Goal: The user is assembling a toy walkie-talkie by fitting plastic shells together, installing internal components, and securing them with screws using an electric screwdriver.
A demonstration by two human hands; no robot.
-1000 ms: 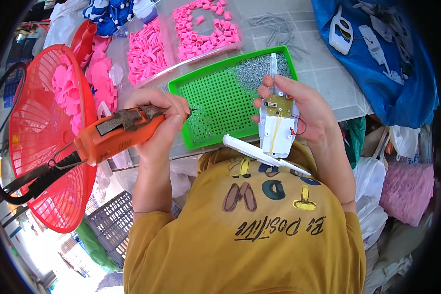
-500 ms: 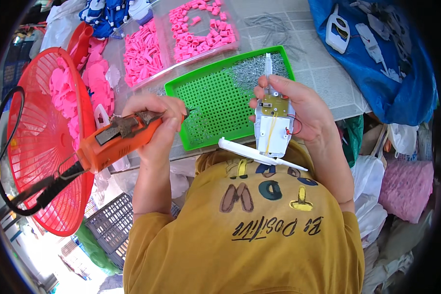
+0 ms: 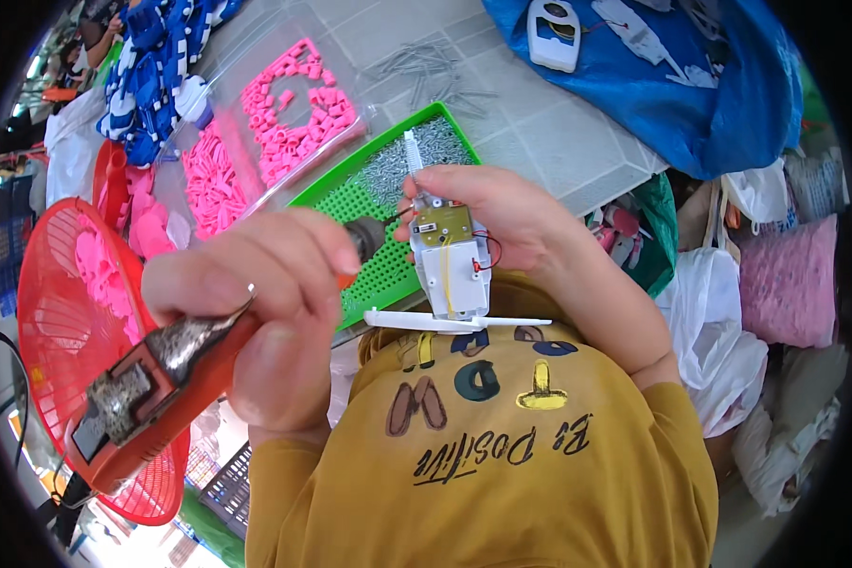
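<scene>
My left hand (image 3: pixel 265 284) is wrapped round an orange electric screwdriver (image 3: pixel 151 407). Its tip points right, close beside the upper part of a white plastic housing (image 3: pixel 459 284); I cannot tell whether it touches. That housing is in my right hand (image 3: pixel 502 213), gripped along its upper right side. Inside it are a small circuit board (image 3: pixel 452 225), thin yellow and red wires, and a toothed white strip (image 3: pixel 411 151) at the top. A white shell piece (image 3: pixel 407 322) lies crosswise at the lower end, against my shirt. Behind both hands is a green perforated tray (image 3: pixel 374 284) with many small screws (image 3: pixel 421 156).
Clear trays of pink plastic parts (image 3: pixel 298 118) stand behind the green tray. A red basket (image 3: pixel 47 322) with pink pieces is at the left. Metal rods (image 3: pixel 431 71) lie on the table, and a blue bag (image 3: pixel 672 128) with white housings sits at the far right.
The screwdriver in my left hand has swung closer to the camera, its tip now nearer the housing. The whole view has shifted and turned, so the surroundings sit differently. Both hands keep their hold.
</scene>
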